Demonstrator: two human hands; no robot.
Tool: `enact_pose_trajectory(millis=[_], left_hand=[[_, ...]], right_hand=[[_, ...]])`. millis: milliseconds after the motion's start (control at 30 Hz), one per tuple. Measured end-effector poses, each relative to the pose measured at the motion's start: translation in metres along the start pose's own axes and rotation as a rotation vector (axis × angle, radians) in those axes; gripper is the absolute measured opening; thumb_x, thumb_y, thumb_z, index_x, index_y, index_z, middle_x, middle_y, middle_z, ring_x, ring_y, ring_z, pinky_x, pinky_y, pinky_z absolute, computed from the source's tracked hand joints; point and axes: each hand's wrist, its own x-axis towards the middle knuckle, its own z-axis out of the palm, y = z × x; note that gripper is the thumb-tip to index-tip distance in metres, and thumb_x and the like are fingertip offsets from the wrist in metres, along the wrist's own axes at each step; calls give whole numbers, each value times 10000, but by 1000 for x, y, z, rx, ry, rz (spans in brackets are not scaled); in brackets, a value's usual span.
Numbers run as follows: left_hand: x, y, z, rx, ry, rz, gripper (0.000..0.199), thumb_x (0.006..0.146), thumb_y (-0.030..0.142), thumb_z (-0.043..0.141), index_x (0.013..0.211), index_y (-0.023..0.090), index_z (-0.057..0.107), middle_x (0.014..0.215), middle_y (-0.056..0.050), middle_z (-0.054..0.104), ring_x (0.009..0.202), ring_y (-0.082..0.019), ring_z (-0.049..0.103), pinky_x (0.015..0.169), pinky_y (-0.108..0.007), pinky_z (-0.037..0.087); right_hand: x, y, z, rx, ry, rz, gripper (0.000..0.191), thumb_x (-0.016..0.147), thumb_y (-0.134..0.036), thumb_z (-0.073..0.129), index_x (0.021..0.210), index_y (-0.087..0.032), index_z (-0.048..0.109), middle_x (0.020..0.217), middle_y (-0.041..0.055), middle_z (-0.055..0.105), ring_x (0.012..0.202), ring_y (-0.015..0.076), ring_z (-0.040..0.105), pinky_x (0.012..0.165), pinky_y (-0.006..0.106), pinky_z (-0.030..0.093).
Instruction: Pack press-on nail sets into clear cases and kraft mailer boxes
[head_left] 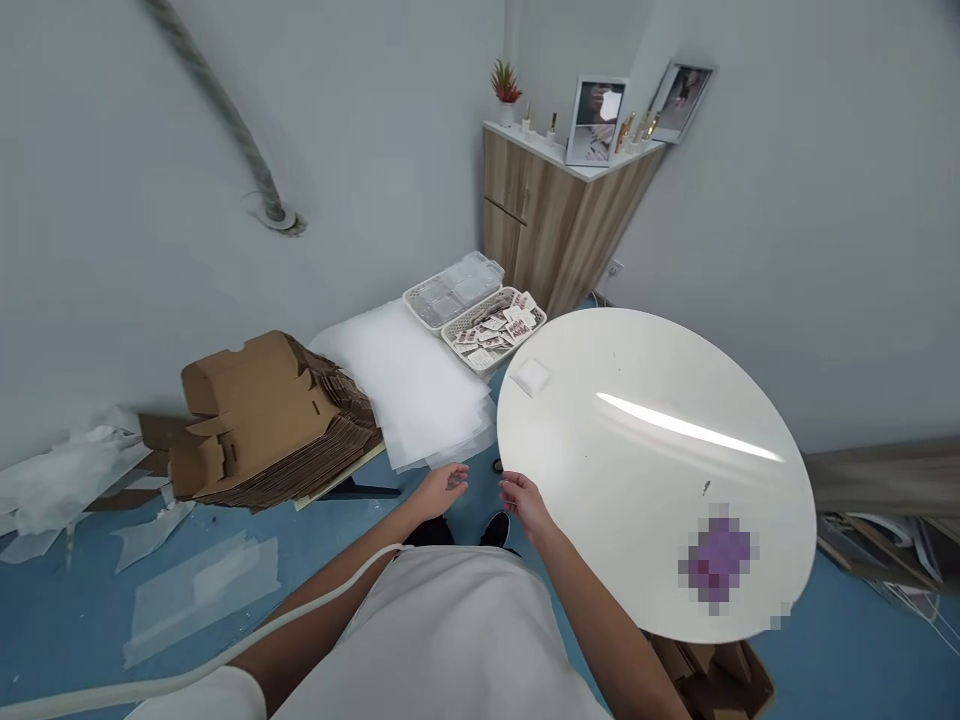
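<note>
My left hand [442, 488] hangs in front of my body with loosely bent fingers and nothing in it. Just beyond it lies a stack of white foam sheets [420, 390]. My right hand [525, 502] is at the left edge of the round white table [622, 480], fingers slightly apart and no object in them; whether it touches the tabletop I cannot tell. A small folded white packet [532, 377] rests near that table's far left edge.
Flat cardboard boxes [262, 420] are stacked on the left. White baskets of cards [495, 330] and clear packets [454, 290] stand before a wooden cabinet [540, 220]. A blurred purple item [720, 558] lies on the table; an open carton [712, 680] is beneath.
</note>
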Motion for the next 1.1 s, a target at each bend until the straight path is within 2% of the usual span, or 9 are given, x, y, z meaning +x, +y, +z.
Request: enact_pose_trajectory(millis=[167, 267, 467, 567, 700, 800, 867, 967, 1100], left_hand=[[-12, -2, -27, 23, 44, 31, 367, 705, 343, 539, 1032, 181, 581, 980, -84, 648, 838, -214, 607, 734, -338, 478], [-24, -1, -55, 51, 81, 90, 391, 724, 342, 525, 1082, 188, 558, 1029, -95, 628, 864, -209, 600, 745, -336, 473], [-59, -16, -128, 164, 365, 174, 441, 767, 335, 475, 1188, 204, 474, 1074, -85, 599, 963, -212, 560, 863, -362, 424], [-73, -32, -165, 318, 535, 173, 394, 783, 349, 454, 1154, 225, 496, 1110, -77, 576, 1037, -234, 511, 916, -385, 375], [-92, -55, -211, 544, 724, 20, 376, 780, 399, 451, 1100, 219, 529, 1139, -110, 548, 1099, -297, 447, 948, -453, 297], [-107, -74, -238, 614, 802, -87, 393, 771, 415, 453, 1088, 196, 529, 1146, -138, 531, 1111, -317, 427, 956, -472, 257], [-116, -89, -249, 622, 828, -157, 419, 764, 429, 452, 1092, 178, 522, 1123, -154, 535, 1095, -328, 438, 943, -477, 258], [-125, -108, -256, 611, 800, -246, 449, 777, 440, 417, 1097, 139, 513, 1017, -163, 576, 995, -314, 507, 904, -451, 299], [-128, -119, -255, 618, 764, -274, 470, 796, 471, 370, 1098, 137, 506, 978, -146, 591, 949, -279, 531, 901, -404, 306]], right_hand=[[8, -4, 32, -68, -50, -37, 351, 618, -338, 607, 932, -190, 554, 669, -4, 588, 576, 112, 538, 540, 237, 393], [15, -12, 65, -153, -105, -105, 356, 639, -364, 597, 944, -189, 545, 698, 3, 582, 584, 115, 531, 550, 245, 395], [22, -31, 149, -511, -269, -343, 405, 692, -400, 564, 1046, -203, 548, 804, 23, 581, 710, 145, 547, 659, 283, 429], [21, -36, 189, -736, -277, -506, 494, 721, -365, 537, 1192, -235, 465, 987, 52, 566, 816, 170, 544, 732, 319, 436], [16, -43, 243, -1032, -213, -858, 536, 748, -281, 503, 1270, -230, 393, 1196, 89, 466, 1090, 233, 425, 930, 401, 348], [15, -49, 280, -1187, -270, -1035, 514, 762, -249, 483, 1269, -217, 401, 1289, 88, 388, 1193, 247, 325, 990, 418, 292], [18, -52, 301, -1262, -303, -1084, 511, 758, -237, 489, 1262, -232, 407, 1337, 73, 330, 1219, 258, 290, 992, 432, 284], [27, -55, 320, -1346, -281, -1081, 535, 733, -222, 526, 1256, -231, 411, 1372, 79, 267, 1229, 301, 256, 969, 461, 282], [38, -56, 332, -1476, -260, -1026, 508, 731, -188, 530, 1229, -224, 437, 1291, 121, 362, 1167, 330, 313, 919, 479, 290]])
